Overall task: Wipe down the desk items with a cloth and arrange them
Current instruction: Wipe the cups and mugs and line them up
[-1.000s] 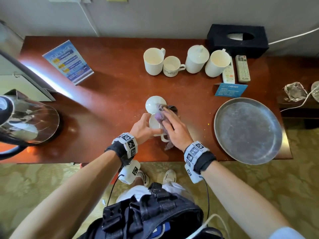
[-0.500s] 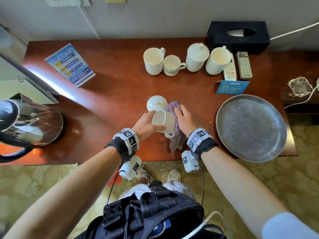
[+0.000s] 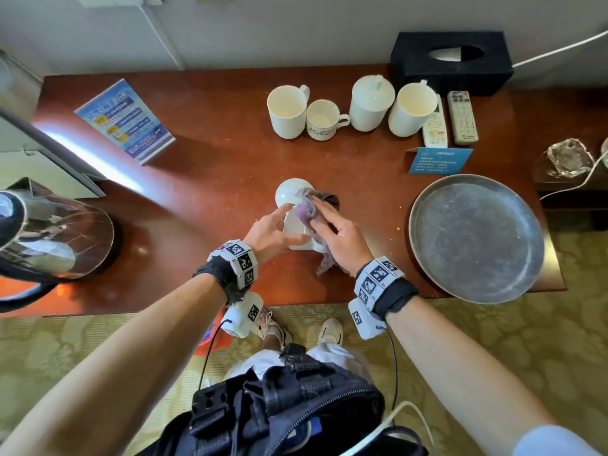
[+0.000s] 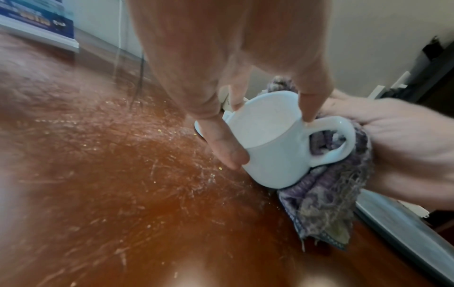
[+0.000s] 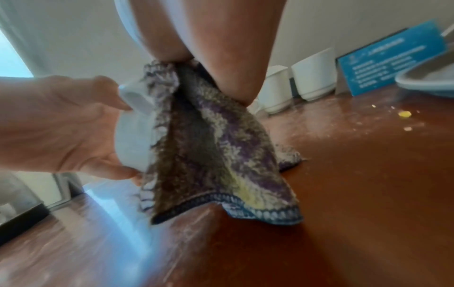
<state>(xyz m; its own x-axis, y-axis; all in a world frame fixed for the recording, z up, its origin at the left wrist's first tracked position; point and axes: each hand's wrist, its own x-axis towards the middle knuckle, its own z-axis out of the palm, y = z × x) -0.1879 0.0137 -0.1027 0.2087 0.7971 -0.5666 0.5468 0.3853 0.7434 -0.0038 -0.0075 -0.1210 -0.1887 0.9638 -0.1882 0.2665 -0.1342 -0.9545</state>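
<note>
Gripping the white mug point(image 4: 275, 143) with my left hand point(image 3: 268, 233), thumb and fingertips curled round its body, I held it tilted just above the desk point(image 3: 204, 179). My right hand point(image 3: 339, 238) pressed the purple cloth point(image 5: 209, 147) against the mug's side, fingers wrapped over it.

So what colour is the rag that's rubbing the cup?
The cloth is mottled purple, white and grey-brown, with a blue stitched edge; the right wrist view shows it best.

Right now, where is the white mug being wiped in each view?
Head: mug centre, between both hands, below the lid.
Left wrist: mug centre-right, handle facing right.
Right wrist: mug left of centre, mostly hidden.
Shared landmark: the purple cloth against it.
</note>
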